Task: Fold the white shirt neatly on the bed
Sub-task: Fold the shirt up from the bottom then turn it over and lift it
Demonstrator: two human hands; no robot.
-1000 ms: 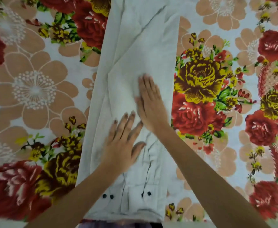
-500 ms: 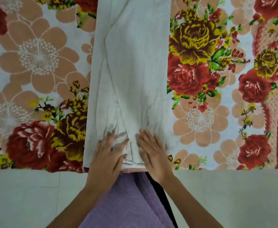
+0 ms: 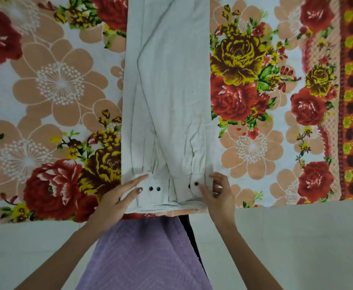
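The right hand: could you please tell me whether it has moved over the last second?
Yes. The right hand slid down the white shirt toward the person, from mid-shirt to the buttoned cuff.

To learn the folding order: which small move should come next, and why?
Probably lift the near hem and fold it away: the white shirt already lies as a narrow strip, with left hand and right hand at its near corners.
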